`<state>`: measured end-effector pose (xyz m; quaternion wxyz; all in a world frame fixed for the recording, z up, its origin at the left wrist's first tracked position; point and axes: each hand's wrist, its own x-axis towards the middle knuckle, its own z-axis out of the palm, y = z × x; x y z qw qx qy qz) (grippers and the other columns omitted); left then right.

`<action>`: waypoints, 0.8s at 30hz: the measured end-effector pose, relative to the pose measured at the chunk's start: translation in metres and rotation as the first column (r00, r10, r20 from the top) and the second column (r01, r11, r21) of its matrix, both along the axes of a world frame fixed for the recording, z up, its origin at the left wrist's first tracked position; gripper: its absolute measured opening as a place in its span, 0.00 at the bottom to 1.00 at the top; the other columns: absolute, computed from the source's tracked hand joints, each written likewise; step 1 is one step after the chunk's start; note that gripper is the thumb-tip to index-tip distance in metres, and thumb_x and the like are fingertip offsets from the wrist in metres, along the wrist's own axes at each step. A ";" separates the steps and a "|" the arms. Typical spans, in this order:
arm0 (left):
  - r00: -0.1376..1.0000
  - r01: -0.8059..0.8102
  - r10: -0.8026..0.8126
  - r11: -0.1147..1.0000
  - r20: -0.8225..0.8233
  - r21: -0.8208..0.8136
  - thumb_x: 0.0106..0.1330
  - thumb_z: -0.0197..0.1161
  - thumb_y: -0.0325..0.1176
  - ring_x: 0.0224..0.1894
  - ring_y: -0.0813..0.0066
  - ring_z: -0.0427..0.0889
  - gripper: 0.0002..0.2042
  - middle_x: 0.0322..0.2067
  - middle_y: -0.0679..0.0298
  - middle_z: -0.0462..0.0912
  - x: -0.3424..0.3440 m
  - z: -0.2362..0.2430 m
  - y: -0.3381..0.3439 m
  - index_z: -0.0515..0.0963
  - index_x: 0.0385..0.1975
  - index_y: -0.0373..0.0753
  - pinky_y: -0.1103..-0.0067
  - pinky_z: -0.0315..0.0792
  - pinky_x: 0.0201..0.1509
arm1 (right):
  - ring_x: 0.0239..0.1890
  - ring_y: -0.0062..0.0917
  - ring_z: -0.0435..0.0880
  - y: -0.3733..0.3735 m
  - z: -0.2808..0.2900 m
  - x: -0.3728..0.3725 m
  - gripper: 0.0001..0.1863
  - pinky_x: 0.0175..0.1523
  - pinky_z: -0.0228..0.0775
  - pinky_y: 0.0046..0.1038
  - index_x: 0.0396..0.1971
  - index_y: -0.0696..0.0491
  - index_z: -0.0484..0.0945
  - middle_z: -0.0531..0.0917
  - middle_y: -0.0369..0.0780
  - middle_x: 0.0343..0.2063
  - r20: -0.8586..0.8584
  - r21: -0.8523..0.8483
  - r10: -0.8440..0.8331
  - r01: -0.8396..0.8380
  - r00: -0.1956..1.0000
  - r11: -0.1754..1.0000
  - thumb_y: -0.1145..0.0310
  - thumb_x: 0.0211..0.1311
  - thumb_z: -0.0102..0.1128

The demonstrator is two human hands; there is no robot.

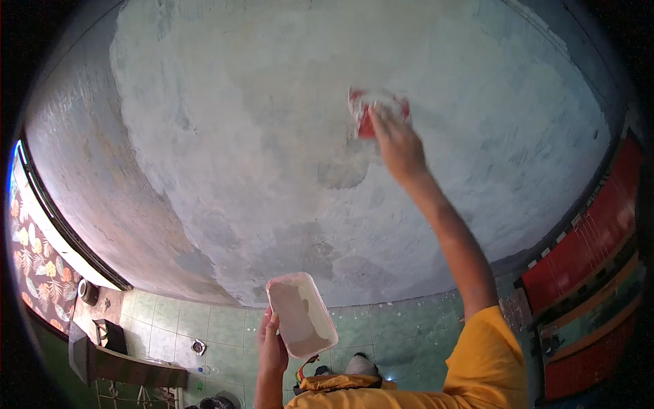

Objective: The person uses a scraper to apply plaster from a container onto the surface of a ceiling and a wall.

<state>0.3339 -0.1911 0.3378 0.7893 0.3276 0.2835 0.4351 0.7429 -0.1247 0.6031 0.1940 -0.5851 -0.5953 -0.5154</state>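
My right hand (402,148) is stretched far up in front of me, fingers pressed on a red flat putty spreader (366,128) smeared with white paste. The spreader lies against a wall (266,157) coated in patchy pale grey-white filler, with darker damp-looking patches below the hand. Lower down, my left hand (271,347) grips the left side of a white rectangular plastic tub (321,312). Greyish-white paste (298,315) covers much of the tub's inside. The tub is tilted so its opening faces me.
Green floor tiles (225,324) with white spatters run along the wall's foot. Red panelling (593,238) stands at the right. At the left are a leaf-patterned curtain (44,273), a dark box (109,335) and a curved brown furniture edge (139,368). A small metal item (198,347) lies on the floor.
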 end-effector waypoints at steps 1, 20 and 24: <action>1.000 -0.011 0.011 1.000 0.002 0.007 0.76 0.53 0.38 0.64 0.68 0.71 0.25 0.63 0.59 0.71 -0.002 0.003 0.002 0.63 0.69 0.35 0.68 0.67 0.68 | 0.62 0.39 0.78 0.003 -0.031 -0.004 0.25 0.63 0.73 0.39 0.62 0.57 0.72 0.76 0.48 0.62 0.039 -0.050 -0.103 0.105 0.994 0.993 0.78 0.65 0.51; 0.997 -0.076 0.077 0.997 0.019 -0.025 0.75 0.56 0.38 0.63 0.68 0.73 0.25 0.61 0.60 0.73 -0.011 0.016 -0.012 0.64 0.68 0.35 0.70 0.67 0.67 | 0.61 0.40 0.78 -0.028 -0.107 -0.028 0.25 0.60 0.75 0.37 0.62 0.59 0.72 0.79 0.48 0.59 0.002 -0.260 0.004 -0.003 1.000 0.966 0.77 0.63 0.52; 0.996 -0.089 0.089 0.996 0.028 -0.013 0.75 0.56 0.38 0.63 0.70 0.73 0.27 0.63 0.60 0.72 -0.001 0.040 -0.010 0.62 0.69 0.34 0.72 0.66 0.68 | 0.57 0.41 0.81 -0.045 -0.127 -0.040 0.20 0.56 0.76 0.38 0.57 0.59 0.75 0.82 0.47 0.55 -0.391 -0.292 0.143 -0.270 0.909 0.918 0.77 0.65 0.51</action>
